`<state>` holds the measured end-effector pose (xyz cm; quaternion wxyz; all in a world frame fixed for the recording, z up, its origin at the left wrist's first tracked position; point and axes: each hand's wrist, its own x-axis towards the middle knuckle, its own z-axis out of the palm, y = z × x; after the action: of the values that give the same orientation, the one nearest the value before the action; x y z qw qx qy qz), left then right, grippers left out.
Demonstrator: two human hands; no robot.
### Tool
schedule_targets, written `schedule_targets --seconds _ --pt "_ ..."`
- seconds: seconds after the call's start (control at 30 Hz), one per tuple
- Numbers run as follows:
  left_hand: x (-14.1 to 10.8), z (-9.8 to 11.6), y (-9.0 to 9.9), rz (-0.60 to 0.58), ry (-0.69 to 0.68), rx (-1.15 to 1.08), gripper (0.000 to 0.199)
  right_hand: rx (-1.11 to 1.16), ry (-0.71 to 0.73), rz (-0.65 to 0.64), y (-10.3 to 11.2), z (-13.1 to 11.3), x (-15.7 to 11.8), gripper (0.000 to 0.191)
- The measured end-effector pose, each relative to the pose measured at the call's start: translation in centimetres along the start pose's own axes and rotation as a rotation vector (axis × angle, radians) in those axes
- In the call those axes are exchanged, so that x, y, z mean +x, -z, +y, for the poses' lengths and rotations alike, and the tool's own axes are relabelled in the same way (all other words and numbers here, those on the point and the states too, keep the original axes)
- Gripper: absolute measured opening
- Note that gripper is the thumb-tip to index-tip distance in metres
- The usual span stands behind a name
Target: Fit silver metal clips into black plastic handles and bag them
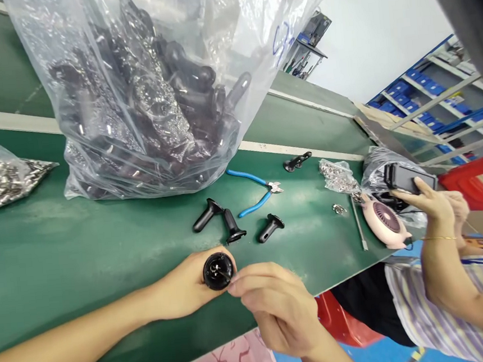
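Looks like the left hand [179, 288] was clenched around a black plastic flanged part [218, 271], open end up, so the right hand [278, 310] could get in; can't tell if its pinch held anything. Blue-handled side cutters [254, 191] sat handy at 12 o'clock on the green desk [61, 247].

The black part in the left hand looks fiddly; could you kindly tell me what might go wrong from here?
The black part sits in the left hand, close to the front edge of the green bench, so if it slipped, its round end might roll it off. The right hand works right against it, so a slip could pinch fingers. The loose black part and blue-handled cutters lie nearby and could perhaps be knocked.
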<state>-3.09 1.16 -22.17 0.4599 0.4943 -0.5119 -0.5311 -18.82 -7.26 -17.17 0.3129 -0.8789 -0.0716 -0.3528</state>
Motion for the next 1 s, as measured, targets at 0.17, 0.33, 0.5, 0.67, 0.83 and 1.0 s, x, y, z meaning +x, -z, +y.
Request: schedule_targets --seconds 0.17,0.33,0.5,0.67,0.83,1.0 --pt "0.0 -0.7 0.0 0.029 -0.017 0.172 0.018 0.009 -0.023 -0.001 -0.4 0.6 0.1 0.024" --pt "0.0 -0.8 0.1 0.012 -0.028 0.223 0.023 0.051 -0.034 0.047 -0.8 1.2 -0.1 0.024" --pt "0.2 -0.5 0.2 0.016 -0.036 0.237 0.022 0.070 -0.027 0.051 -1.1 1.3 -0.4 0.025" --pt "0.2 -1.0 0.2 0.016 -0.027 0.228 0.016 0.091 -0.017 0.033 -1.4 1.5 -0.1 0.027" --pt "0.2 -1.4 0.2 0.034 -0.024 0.231 0.015 0.130 0.034 0.076 -1.8 1.9 0.2 0.024" --pt "0.1 -1.4 0.2 0.060 0.011 0.199 0.021 0.143 0.051 0.098 -2.1 1.9 0.6 0.022"
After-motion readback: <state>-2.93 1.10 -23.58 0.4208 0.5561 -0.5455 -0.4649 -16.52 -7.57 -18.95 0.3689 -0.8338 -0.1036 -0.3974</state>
